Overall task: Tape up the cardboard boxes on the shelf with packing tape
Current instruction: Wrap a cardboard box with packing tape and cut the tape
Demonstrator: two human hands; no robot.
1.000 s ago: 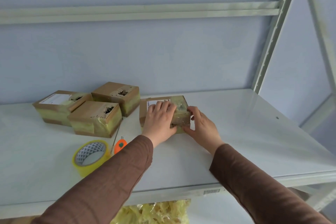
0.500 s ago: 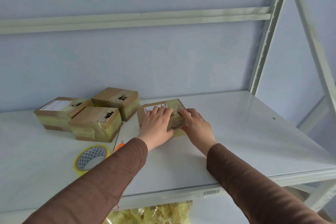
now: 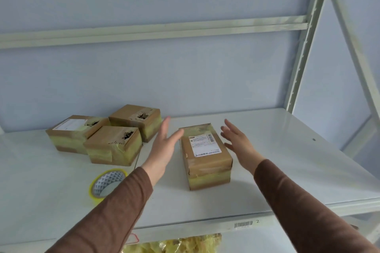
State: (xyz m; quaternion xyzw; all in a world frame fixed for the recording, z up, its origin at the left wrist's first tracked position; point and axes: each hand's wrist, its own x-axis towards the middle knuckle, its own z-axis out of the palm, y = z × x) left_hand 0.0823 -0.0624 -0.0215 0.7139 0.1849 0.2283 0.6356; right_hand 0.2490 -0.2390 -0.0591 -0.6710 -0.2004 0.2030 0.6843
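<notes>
Shelf: white metal shelf (image 3: 287,170) against a pale blue wall, upright post (image 3: 302,57) at 2 o'clock, front lip with a barcode sticker at 6 o'clock.
Task box: labelled cardboard box (image 3: 206,156) stands at centre, yellowish tape around its base, touching nothing else.
Hands: left hand (image 3: 163,146) and right hand (image 3: 238,141) flank the box, fingers straight and spread, grasping nothing.
Other boxes: three taped boxes (image 3: 114,146) cluster at 10 o'clock, touching one another.
Tape: packing tape roll (image 3: 107,184) lies flat at 8 o'clock, partly behind the left sleeve.
Risk: a sleeve sweeping back could nudge the roll toward the front lip; a careless regrasp could skid the light box on the smooth surface.
Room: open shelf from 2 to 4 o'clock; the left is crowded.
</notes>
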